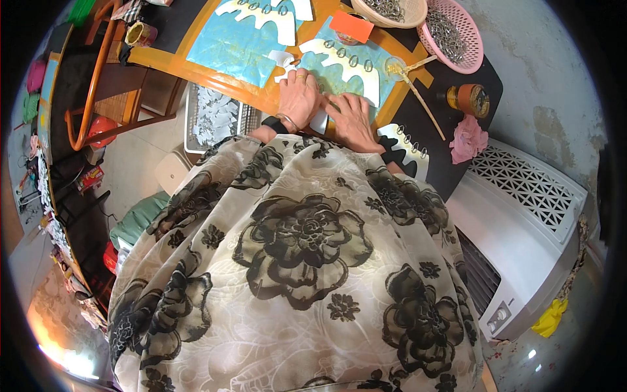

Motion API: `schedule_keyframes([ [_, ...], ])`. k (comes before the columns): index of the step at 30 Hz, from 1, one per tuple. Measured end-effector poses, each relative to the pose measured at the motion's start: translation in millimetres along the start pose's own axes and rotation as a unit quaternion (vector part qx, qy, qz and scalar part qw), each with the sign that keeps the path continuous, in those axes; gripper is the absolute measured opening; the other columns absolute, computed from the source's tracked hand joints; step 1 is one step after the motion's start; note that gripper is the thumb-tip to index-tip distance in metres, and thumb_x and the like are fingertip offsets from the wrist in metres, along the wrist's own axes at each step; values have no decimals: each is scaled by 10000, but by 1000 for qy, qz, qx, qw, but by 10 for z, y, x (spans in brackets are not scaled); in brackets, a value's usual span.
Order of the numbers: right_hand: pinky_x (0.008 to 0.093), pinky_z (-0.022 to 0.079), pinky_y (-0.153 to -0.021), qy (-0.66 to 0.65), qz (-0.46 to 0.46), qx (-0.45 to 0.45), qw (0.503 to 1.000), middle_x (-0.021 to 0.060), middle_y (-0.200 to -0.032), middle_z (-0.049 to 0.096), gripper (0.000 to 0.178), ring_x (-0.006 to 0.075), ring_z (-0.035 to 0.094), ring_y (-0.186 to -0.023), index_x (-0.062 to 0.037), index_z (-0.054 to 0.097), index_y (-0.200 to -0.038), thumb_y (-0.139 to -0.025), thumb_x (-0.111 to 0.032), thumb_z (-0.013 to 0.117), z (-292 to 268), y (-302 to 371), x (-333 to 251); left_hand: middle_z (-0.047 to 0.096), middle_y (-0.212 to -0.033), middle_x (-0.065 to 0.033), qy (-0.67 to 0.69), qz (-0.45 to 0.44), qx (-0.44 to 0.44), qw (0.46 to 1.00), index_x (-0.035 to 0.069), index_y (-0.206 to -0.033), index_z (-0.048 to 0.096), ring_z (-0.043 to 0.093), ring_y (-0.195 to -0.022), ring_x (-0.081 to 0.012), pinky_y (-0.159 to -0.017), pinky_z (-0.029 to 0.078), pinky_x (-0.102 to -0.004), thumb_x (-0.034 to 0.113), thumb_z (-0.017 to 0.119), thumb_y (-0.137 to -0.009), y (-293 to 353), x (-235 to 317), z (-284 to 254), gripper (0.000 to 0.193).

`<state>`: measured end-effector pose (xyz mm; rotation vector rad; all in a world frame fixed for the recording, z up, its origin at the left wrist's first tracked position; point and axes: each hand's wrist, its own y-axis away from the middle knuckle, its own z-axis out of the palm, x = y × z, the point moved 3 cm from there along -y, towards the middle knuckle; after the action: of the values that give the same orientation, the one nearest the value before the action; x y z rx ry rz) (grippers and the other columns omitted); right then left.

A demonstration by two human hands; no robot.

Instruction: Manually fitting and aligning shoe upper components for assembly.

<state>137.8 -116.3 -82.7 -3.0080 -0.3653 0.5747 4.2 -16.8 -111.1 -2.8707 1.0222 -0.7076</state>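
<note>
My left hand (298, 99) and my right hand (351, 117) meet at the near edge of the work table, fingertips close together. The left fingers are curled down, and the right fingers are bent in beside them. Whatever they pinch is hidden under the fingers. A small white piece (319, 123) shows below and between the hands. Just beyond the left hand lies another white cut piece (283, 58). On the blue sheet ahead, a white scalloped strip (353, 68) carries several metal rings. A similar strip (408, 151) with rings lies beside my right wrist.
A stick brush (419, 98) rests near a pink basket (450, 36) of metal rings. An orange card (351, 27) covers a round container. Right of these stand a glue tin (471, 99) and a pink cloth flower (468, 139). A crate (191, 124) of white scraps sits below left.
</note>
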Motion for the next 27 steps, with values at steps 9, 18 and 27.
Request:
schedule_keyframes([
  [9,471,290,-1077,-21,2,9,1000,45,-1334,555,517,269,474,-1213,-97,573,-1374,-859,-73,529,11,-26,-11,519,-1135,-184,-58,27,17,998,-33,-1025,586,493,-1048,-353,-817,409,-456,170,680,-772,7,-68,40,337],
  [18,476,297,-1076,-30,6,27,999,33,-1336,550,513,273,478,-1209,-105,567,-1380,-870,-81,518,-8,-30,2,544,-1139,-169,-40,19,27,999,-21,-1013,597,509,-1051,-354,-841,420,-459,140,658,-774,-37,-88,37,294],
  [27,482,299,-1076,-42,12,27,999,34,-1337,566,494,287,483,-1207,-105,582,-1373,-886,-86,501,48,-45,17,564,-1114,-171,71,-15,27,997,48,-989,593,532,-1003,-351,-851,429,-441,98,672,-769,-67,-144,-42,240],
])
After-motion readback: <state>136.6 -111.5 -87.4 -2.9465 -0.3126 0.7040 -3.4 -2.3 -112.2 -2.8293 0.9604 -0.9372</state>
